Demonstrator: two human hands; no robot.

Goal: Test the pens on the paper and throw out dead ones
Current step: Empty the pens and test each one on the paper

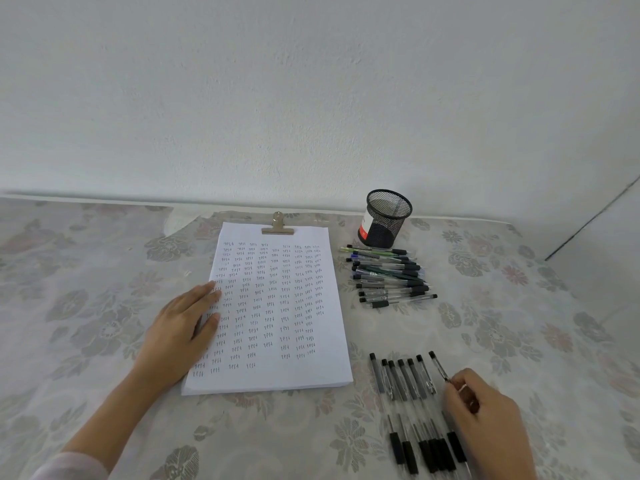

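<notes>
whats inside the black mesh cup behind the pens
Nothing shows inside the mesh cup: no pen stands above its rim, and only its inner wall is visible. Its near side hides the bottom.

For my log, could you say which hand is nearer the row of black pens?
Right. The right hand pinches the end pen of the row of black pens; the left hand rests on the paper.
</notes>
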